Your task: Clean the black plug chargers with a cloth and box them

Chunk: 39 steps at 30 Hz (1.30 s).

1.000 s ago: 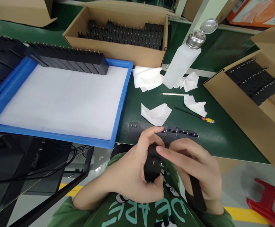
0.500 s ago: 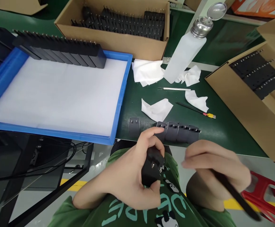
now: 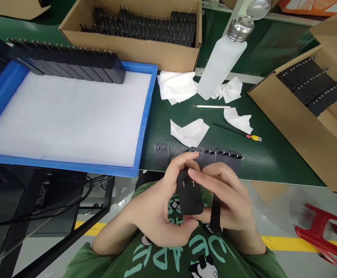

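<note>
In front of my shirt, my left hand (image 3: 159, 212) is closed around a black power adapter (image 3: 191, 199), whose two metal prongs face up. My right hand (image 3: 233, 195) meets it from the right side, with fingertips on the adapter's top and side. A dark, flat stick-like tool (image 3: 215, 214) is tucked in that right hand and points downward; its exact kind is unclear. Just beyond my hands, at the table edge, lies a row of similar adapters (image 3: 222, 158), partly hidden by my fingers. One single adapter (image 3: 161, 154) lies to their left.
A blue tray (image 3: 141, 143) with a white liner holds a row of adapters on the left. Cardboard boxes (image 3: 145, 52) of adapters stand behind and at right. A white pump bottle (image 3: 223, 63), tissues (image 3: 189, 133), a thin craft knife (image 3: 211, 106) and a yellow-tipped cable (image 3: 237, 132) lie between.
My right hand has moved left, from apart to touching the adapter, bringing the dark tool with it. The adapter has turned in my left hand so its prongs face up towards me.
</note>
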### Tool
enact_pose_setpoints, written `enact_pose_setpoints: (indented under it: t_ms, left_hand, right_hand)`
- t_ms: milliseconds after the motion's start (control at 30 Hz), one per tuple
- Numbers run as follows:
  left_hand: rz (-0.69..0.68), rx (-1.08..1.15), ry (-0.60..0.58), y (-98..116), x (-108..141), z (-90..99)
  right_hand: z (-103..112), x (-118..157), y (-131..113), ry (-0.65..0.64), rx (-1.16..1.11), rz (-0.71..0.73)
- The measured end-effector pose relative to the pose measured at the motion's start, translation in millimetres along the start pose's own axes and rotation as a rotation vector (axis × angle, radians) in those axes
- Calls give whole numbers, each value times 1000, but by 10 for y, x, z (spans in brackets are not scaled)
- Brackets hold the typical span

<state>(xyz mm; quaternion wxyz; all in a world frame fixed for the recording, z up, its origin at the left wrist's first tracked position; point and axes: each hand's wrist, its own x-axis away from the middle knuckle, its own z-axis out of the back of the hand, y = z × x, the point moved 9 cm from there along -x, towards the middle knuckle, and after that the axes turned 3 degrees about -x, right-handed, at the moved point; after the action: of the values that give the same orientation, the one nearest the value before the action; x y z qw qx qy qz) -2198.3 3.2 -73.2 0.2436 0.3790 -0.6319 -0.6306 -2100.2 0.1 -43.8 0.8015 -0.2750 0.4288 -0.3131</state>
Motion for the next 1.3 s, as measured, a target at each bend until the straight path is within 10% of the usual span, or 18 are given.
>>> enact_pose_setpoints:
  t_ms: [400,1033,1167,1300]
  left_hand:
    - [-55,-95,169,-2,51,158]
    - [-70,-134,187,-181,49,283]
    - [-22,-174,232,-248,44,290]
    - [-15,-162,333,-353,36,340]
  right_hand:
    - [84,135,-127,196,-65,38]
    - [-56,54,-198,49,365,153]
    - [-194,109,-351,-146,173,225]
    - [96,99,-337,11,-40,205]
